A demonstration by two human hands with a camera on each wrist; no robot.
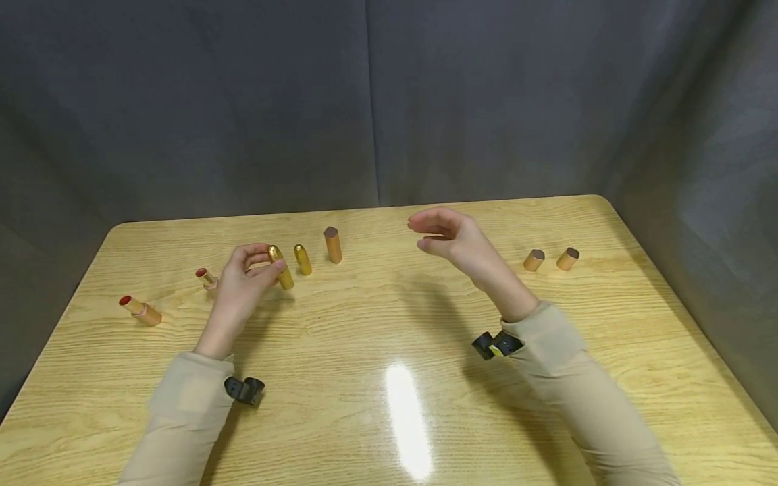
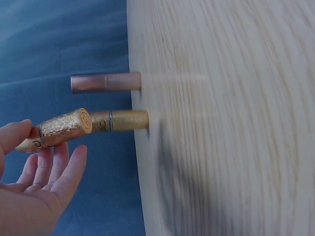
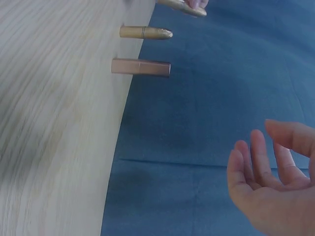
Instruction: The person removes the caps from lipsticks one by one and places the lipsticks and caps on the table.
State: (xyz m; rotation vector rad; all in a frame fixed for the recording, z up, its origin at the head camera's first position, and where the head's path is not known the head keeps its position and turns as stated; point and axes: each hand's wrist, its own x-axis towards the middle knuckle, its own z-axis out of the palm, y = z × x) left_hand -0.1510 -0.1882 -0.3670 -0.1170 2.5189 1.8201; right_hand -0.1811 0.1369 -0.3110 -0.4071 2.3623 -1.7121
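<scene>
My left hand (image 1: 238, 289) pinches a gold lipstick tube (image 1: 283, 275) with a rounded tip, between thumb and fingers. In the left wrist view the tube is tilted and its round base (image 2: 85, 121) faces the camera, raised off the table. Just right of it, a similar gold lipstick tube (image 1: 303, 260) stands upright, then a taller rose-gold lipstick (image 1: 333, 246) with a dark flat top. My right hand (image 1: 460, 248) hovers over the table's back right of centre, fingers loosely bent and holding nothing.
On the left stand two uncapped lipsticks with red tips, one (image 1: 144, 312) nearer the edge, one (image 1: 206, 277) partly behind the left hand. Two short rose-gold caps (image 1: 534, 260) (image 1: 568, 259) stand at the right. A grey curtain (image 1: 273, 115) hangs behind the wooden table (image 1: 340, 351).
</scene>
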